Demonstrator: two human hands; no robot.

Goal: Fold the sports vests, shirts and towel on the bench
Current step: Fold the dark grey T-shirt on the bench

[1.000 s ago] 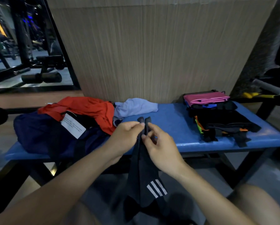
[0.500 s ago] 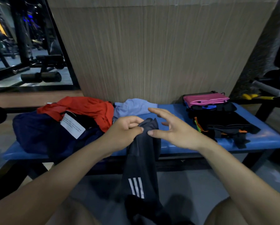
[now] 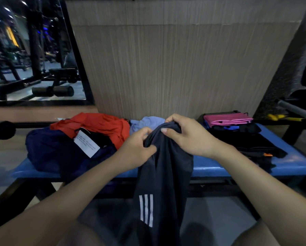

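head view, what changed: half a second back the right hand [image 3: 187,137] was spread open beside the cloth; now its fingers are curled over the bunched top of the dark grey sports vest with three white stripes [image 3: 163,183], thumb pinching the front.
left hand: the left hand [image 3: 137,148] keeps its pinch on the same top edge, fingers curled into the fabric, touching distance from the right.
vest position: hangs from both hands in front of the blue padded bench [image 3: 210,166], lower part draping toward the person's lap, stripes facing the camera.
what it means: looks like the straps got gathered together, so this vest is probably mid-fold and not laid down yet.
count, unfolded pile on the left: one red-orange garment [image 3: 99,124], one navy garment with a white paper tag [image 3: 53,150], one pale blue crumpled cloth [image 3: 145,124].
count, folded stack on the right: one pink folded piece [image 3: 226,119] on top of dark folded items [image 3: 251,141]; can't tell how many dark ones.
hands: two, both busy.
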